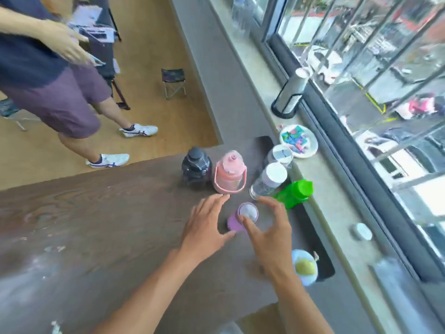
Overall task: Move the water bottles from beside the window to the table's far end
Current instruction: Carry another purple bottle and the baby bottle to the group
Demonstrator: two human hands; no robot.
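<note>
Several bottles stand at the far end of the dark wooden table point(108, 213): a black bottle point(196, 166), a pink one with a handle point(230, 173), two clear ones with white caps point(268, 182) point(280, 155), and a green one point(295, 192) tilted at the table's window edge. A small purple bottle point(242, 216) stands nearer to me, between my hands. My left hand point(206, 227) is open just left of it. My right hand point(271, 231) is open on its right, one finger over its white cap. Neither hand grips it.
A stone window sill point(337, 208) runs along the right with a paper-cup holder point(290, 96), a plate of coloured bits point(298, 141), a small round lid point(362, 231) and a clear bottle point(243, 13). A cup of yellowish drink point(304, 267) stands by my right wrist. A person point(55, 75) stands beyond the table.
</note>
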